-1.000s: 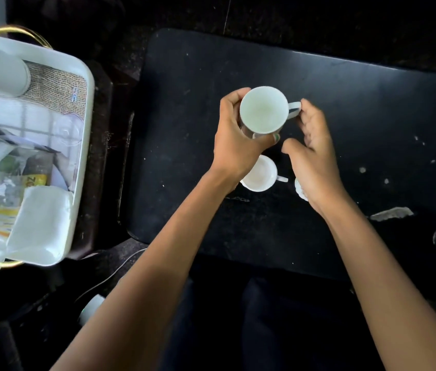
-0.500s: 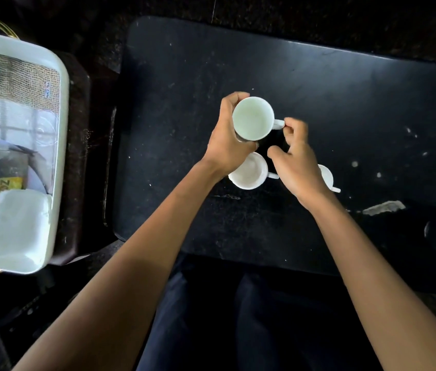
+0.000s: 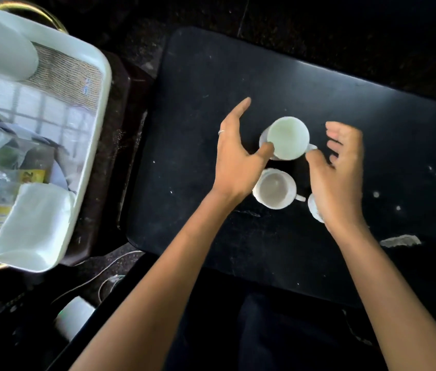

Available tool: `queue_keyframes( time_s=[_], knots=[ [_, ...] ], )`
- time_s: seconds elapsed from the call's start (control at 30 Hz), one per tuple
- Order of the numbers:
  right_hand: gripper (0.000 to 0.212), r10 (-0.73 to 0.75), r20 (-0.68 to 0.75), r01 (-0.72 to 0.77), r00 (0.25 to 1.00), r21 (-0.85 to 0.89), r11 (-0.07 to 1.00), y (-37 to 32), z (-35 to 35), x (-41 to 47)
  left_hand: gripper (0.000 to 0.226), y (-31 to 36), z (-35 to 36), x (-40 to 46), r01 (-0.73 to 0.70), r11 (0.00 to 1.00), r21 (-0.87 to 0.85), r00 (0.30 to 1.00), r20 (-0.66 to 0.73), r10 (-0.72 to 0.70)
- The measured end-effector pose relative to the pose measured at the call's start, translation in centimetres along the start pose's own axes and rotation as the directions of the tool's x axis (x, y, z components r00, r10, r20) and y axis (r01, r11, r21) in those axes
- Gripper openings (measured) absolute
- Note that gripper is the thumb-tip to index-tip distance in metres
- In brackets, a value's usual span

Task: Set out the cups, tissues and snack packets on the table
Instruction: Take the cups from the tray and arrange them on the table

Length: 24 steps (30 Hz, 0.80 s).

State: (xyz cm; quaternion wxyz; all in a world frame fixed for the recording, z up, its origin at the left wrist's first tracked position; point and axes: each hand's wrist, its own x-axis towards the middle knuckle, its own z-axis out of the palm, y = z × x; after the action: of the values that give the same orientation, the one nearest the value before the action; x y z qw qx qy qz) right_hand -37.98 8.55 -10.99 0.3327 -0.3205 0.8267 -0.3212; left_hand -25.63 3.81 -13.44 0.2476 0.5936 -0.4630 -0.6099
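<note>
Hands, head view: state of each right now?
Left hand: open, fingers spread, thumb touching the far cup.
Right hand: open, fingers loosely curled, holding nothing.

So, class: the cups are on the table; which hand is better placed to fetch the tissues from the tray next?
Probably the left hand. It is open beside the far cup, and the white tray holding the folded tissues lies on its side. The right hand would have to cross over the cups.
</note>
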Motion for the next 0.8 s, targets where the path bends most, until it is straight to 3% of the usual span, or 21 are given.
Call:
queue_keyframes(
  time_s=[0.17,0.3,0.5,0.57,0.8],
  knots=[
    [0.034,-0.154,0.063,0.147,0.986,0.115,0.983,-6.1,3.8,-0.9,0.047,2.1,-5.0,-0.7,-0.099,0.991,-0.089,0.919,-0.391,0.056],
    [0.031,-0.294,0.205,0.259,0.934,0.179,0.949,-11.2,8.7,-2.1,0.044,3.3,-10.0,0.0,-0.181,0.976,-0.122,0.76,-0.647,0.06],
    [0.032,-0.436,0.395,0.359,0.808,0.256,0.897,-17.3,17.0,-3.3,0.051,3.6,-18.2,1.7,-0.249,0.959,-0.133,0.52,-0.854,0.017],
    [0.035,-0.449,0.441,0.359,0.777,0.276,0.892,-18.8,19.5,-3.2,0.059,3.3,-20.3,2.2,-0.228,0.962,-0.149,0.515,-0.857,-0.011],
    [0.055,-0.363,0.57,0.229,0.737,0.295,0.928,-22.6,27.3,-1.8,0.086,2.4,-25.3,4.1,-0.102,0.963,-0.251,0.639,-0.758,-0.13]
  ],
)
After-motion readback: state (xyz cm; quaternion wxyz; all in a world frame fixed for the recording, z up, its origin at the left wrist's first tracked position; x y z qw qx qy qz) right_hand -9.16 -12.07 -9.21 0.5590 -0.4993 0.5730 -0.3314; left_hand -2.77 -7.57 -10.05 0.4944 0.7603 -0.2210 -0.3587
